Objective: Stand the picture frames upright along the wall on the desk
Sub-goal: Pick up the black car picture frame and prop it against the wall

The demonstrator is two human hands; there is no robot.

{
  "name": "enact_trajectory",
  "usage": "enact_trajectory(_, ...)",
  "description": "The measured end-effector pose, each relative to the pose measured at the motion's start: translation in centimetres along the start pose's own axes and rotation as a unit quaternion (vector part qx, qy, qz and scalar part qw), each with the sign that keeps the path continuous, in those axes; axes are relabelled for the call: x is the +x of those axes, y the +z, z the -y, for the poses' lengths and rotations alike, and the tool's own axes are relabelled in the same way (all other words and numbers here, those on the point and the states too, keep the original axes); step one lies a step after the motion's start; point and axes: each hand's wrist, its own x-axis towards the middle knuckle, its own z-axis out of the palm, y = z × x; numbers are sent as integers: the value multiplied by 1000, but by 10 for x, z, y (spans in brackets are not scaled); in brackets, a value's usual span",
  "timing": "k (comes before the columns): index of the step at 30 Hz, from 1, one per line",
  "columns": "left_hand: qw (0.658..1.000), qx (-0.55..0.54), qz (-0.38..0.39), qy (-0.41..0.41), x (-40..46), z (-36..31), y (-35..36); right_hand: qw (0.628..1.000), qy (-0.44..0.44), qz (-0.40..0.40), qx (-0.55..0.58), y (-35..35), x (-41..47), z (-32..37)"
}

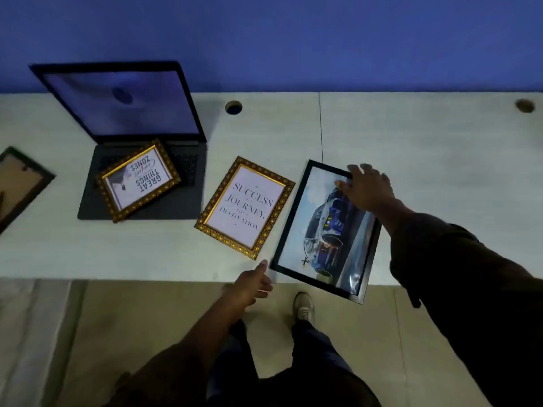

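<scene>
Black frame (326,230) overhanging desk (426,148) edge, right hand (365,188) atop

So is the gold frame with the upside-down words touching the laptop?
Touching. The head view shows the gold frame lying flat on the laptop keyboard, one corner hanging past its front edge.

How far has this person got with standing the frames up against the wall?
Nothing is done yet: no frame stands along the blue wall. In hand: the right hand rests on the far end of the black car frame, which lies over the desk edge, while the left hand reaches toward its near corner. Left: the two gold frames, one flat on the desk, one on the laptop, plus a dark frame at far left.
</scene>
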Motion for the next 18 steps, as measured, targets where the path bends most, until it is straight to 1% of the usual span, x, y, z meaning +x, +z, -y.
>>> enact_trajectory(2,999,-33,-7,-22,3,-2,21,1000,0,29,-13,-4,6,-5)
enact_trajectory(4,998,-59,7,-33,1,-6,50,998,-9,61,-16,-6,11,-13)
enact_trajectory(8,991,-125,15,-49,3,-18,90,998,-35,56,-3,0,6,-19)
enact_trajectory(12,972,-223,-1,-67,4,-27,105,998,-13,58,-6,2,10,-20)
enact_trajectory(15,958,-281,6,-57,-1,-26,108,996,24,69,50,1,13,-24)
enact_trajectory(18,960,-278,0,-44,-3,-21,108,988,41,50,137,-6,14,-24)
